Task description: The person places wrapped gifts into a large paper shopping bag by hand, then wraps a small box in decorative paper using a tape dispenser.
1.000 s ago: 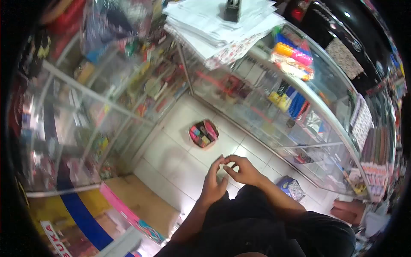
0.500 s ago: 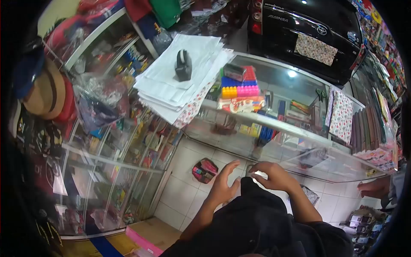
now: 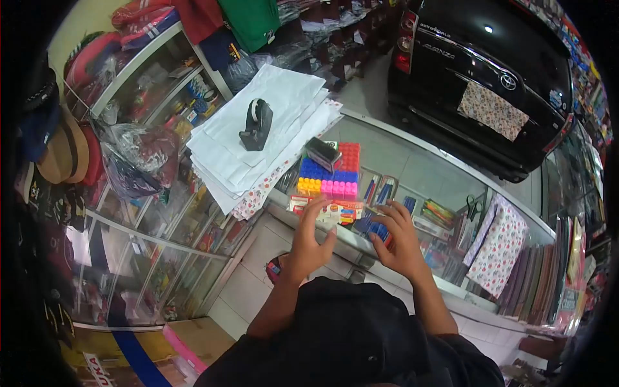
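Colored block set (image 3: 332, 177): on the glass counter (image 3: 403, 151), red and blue, with yellow and pink on your side. Small black case (image 3: 322, 153) lies tilted on top.

Printed box (image 3: 327, 210) lies just your side of the blocks, by the counter's near edge.

Your left hand (image 3: 308, 248): fingers extended over the box, thumb spread wide; contact, cannot tell. Your right hand (image 3: 401, 245): fingers parted and slightly curled, thumb apart, above the counter right of the box; nothing visibly pinched.

Left of the blocks: paper stack (image 3: 225, 138), black tape dispenser (image 3: 256, 126) on it. Farther right: scissors (image 3: 474, 206) near a flowered cloth (image 3: 498, 248). Black car (image 3: 480, 71) beyond.
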{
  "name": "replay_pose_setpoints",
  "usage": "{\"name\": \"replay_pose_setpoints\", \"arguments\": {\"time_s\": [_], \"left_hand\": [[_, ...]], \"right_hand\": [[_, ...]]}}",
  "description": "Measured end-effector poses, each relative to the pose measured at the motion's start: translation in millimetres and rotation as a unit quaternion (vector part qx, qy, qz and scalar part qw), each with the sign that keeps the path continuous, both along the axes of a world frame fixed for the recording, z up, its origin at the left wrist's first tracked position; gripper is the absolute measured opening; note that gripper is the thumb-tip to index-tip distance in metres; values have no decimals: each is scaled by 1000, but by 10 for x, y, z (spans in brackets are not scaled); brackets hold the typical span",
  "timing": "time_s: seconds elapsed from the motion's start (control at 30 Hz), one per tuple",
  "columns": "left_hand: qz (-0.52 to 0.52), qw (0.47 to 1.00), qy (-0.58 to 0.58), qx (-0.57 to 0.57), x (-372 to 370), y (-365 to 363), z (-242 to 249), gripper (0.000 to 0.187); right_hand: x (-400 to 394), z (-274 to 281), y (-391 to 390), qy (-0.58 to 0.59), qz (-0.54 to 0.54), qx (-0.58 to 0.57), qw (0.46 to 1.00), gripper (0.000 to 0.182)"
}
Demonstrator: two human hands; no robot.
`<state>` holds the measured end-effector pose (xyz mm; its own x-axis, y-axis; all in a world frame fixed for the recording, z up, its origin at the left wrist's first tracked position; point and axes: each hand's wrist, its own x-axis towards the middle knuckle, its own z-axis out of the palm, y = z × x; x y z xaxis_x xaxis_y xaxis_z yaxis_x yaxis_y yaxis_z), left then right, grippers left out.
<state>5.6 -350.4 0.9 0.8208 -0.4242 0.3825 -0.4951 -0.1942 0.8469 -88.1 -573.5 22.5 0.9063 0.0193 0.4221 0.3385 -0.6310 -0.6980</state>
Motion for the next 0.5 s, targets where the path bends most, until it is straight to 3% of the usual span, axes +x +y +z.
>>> {"name": "replay_pose_setpoints", "arguments": {"time_s": [0.07, 0.27, 0.33, 0.4, 0.47, 0.5], "left_hand": [[-24, 999, 1, 30, -69, -89, -36, 55], [-22, 998, 55, -33, -25, -176, -94, 33], [60, 997, -40, -2, 119, -116, -95, 27], [67, 993, -95, 36, 365, -107, -45, 33], [150, 970, -185, 42, 606, -193, 39, 59], [149, 971, -182, 45, 720, -237, 28, 59]], "right_hand": [[33, -191, -72, -26, -76, -83, 993, 42], [-36, -444, -168, 31, -6, -67, 997, 54], [-44, -433, -178, 40, 0, -72, 997, 57], [-36, -436, -190, 39, 1, -65, 997, 58], [-57, -425, -175, 43, 0, -57, 997, 58], [-55, -391, -173, 50, -1, -62, 997, 58]]}}
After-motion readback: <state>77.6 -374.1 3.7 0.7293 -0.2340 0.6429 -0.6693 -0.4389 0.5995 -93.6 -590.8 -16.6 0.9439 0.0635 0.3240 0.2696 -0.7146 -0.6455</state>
